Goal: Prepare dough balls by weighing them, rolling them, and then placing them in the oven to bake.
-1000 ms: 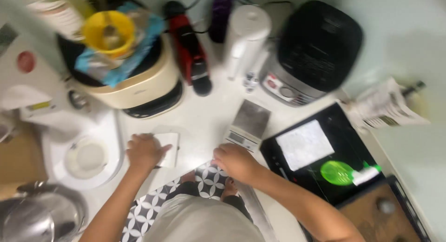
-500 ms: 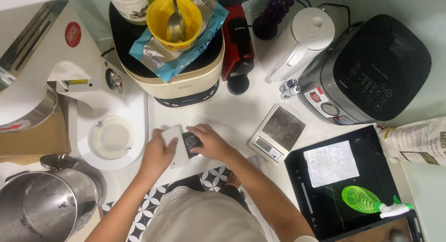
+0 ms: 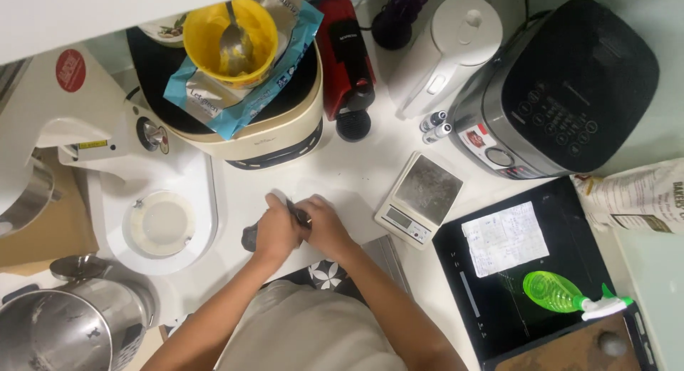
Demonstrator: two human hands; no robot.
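While both hands meet on the white worktop (image 3: 356, 178), the left hand (image 3: 274, 232) and right hand (image 3: 322, 225) close their grip on a small dark flat packet (image 3: 298, 214); it looks light, thin, pliable, best pinched at its edges. Half a second earlier the hands sat apart.

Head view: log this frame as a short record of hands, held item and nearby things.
left hand: closed over a small dark object on the white counter
right hand: pressed against the left, fingers gripping a thin dark item; what it is cannot be told
right of hands: small silver kitchen scale
left of hands: white stand mixer base
behind hands: cream round appliance carrying a yellow bowl with a spoon
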